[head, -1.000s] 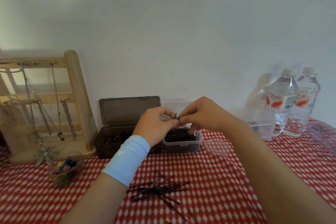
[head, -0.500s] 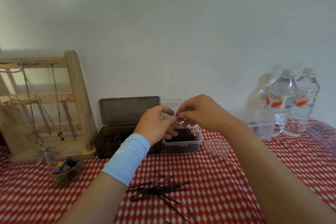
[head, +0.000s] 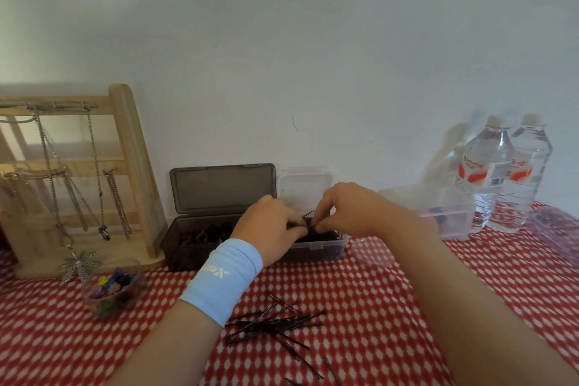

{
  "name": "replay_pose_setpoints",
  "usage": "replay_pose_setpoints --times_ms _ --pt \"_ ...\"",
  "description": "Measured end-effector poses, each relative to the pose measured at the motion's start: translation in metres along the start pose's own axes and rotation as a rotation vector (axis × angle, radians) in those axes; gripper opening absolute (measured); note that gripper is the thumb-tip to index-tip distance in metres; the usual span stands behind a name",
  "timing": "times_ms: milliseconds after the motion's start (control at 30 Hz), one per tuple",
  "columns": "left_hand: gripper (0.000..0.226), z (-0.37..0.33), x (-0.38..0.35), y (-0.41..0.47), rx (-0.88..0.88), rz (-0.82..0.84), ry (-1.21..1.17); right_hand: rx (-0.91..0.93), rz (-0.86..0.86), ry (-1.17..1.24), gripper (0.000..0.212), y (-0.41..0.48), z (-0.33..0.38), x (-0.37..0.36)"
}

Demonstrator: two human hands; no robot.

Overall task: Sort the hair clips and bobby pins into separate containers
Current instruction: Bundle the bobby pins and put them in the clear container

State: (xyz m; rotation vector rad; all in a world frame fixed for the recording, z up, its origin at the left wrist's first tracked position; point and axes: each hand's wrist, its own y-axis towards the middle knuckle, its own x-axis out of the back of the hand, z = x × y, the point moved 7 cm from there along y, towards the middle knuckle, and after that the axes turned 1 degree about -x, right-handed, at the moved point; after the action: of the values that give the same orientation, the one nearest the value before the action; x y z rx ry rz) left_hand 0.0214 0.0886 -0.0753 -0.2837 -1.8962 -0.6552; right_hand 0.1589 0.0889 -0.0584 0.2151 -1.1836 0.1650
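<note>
Now the left hand (head: 271, 229) and the right hand (head: 347, 213) both pinch one bobby pin (head: 308, 215) right over the clear box (head: 313, 249) at the back edge of the table (head: 407, 307), probably to drop it in. The loose pins (head: 275, 323) wait near the front edge.

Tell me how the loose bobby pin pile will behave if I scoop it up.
The bobby pin pile likely scatters: the pins lie crossed and loose. Each looks thin and light, probably stiff wire. Flat on the tablecloth, perhaps fiddly to pinch.

Head camera looks forward-down, close over table (head: 376, 307).
</note>
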Motion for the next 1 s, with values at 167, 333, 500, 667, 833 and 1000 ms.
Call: replay_pose_setpoints --times_ms 167,333,500,667,833,1000 --pt "0.022 -0.003 0.004 0.001 -0.045 -0.136 -0.132 0.014 0.058 0.049 0.019 0.0 -0.006 -0.001" --pt "0.043 0.0 -0.008 0.001 -0.033 0.058 0.083 0.031 -0.129 0.137 0.019 -0.001 -0.016 0.02" --pt "0.05 -0.015 -0.03 -0.004 -0.149 0.236 0.221 0.013 -0.06 -0.032 0.028 0.009 -0.021 -0.002" --pt "0.05 -0.008 -0.031 -0.002 -0.114 0.244 -0.026 0.01 -0.017 -0.052 0.028 0.011 -0.018 -0.011" --pt "0.045 0.004 -0.009 0.0 -0.011 0.109 -0.186 0.022 -0.051 -0.032 0.024 0.003 -0.012 0.003" --pt "0.044 0.007 -0.017 -0.001 -0.007 0.278 -0.021 -0.101 0.005 -0.037 0.036 -0.012 -0.004 0.015"
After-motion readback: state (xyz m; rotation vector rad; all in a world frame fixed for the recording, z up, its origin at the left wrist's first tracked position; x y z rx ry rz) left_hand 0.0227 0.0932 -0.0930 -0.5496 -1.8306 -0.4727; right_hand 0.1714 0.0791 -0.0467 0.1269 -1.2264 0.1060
